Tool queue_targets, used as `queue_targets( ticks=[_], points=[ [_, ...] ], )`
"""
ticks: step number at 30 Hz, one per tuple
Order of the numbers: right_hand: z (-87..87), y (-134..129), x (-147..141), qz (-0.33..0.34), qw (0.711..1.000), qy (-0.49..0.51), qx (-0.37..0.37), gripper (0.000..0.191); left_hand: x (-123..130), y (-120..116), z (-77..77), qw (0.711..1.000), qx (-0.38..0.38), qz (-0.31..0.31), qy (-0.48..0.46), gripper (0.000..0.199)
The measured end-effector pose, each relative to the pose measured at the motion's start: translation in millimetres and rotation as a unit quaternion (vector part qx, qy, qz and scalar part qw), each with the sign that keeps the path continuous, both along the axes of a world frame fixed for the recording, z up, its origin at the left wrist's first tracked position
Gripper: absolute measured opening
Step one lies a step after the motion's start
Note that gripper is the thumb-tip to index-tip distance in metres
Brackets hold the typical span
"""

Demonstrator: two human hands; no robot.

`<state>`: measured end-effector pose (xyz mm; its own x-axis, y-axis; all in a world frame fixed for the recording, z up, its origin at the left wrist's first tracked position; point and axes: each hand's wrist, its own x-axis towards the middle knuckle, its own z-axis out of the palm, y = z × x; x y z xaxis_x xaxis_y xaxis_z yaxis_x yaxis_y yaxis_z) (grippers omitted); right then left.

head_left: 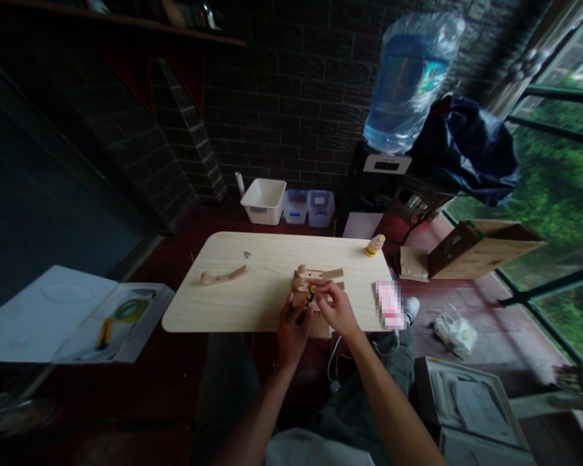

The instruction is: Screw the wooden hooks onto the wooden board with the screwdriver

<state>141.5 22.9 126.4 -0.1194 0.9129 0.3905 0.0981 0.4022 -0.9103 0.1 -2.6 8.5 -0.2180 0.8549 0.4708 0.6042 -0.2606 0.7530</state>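
Observation:
My right hand [337,309] is closed at the fingertips on a short yellow-and-black screwdriver [311,294], which stands tilted over the wooden parts. On the near side, my left hand [294,327] curls its fingers against the wooden assembly [300,299] just below the screwdriver; its grip is partly hidden. That assembly has curved light-wood arms [320,274] with dark holes, pointing right. Farther left on the table lies a loose curved wooden piece [225,276]. The screwdriver's tip is hidden by my fingers.
The pale wooden table [262,249] carries small metal bits [247,254], a yellow-capped bottle [374,246] and a blurred pink item [389,304] at its right edge. Plastic bins [263,202] stand behind it. An open white case [126,320] sits left, a cardboard box [480,252] right.

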Motion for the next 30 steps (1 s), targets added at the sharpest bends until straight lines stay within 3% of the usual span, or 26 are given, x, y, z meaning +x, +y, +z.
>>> queue_targets(
  ticks=[5, 22, 30],
  points=[
    [4.0, 2.6, -0.4, 0.002, 1.0, -0.008, 0.0, 0.005, 0.4, -0.8, 0.5, 1.0, -0.002, 0.001, -0.003, 0.034],
    [-13.6, 13.9, -7.3, -0.022, 0.999, -0.018, 0.017, 0.008, -1.8, -0.6, -1.2, 1.0, -0.011, 0.0, 0.004, 0.03],
    [1.2, 2.0, -5.6, -0.007, 1.0, -0.016, 0.005, 0.007, -1.6, 0.8, -2.6, 1.0, -0.007, 0.005, 0.001, 0.029]
  ],
)
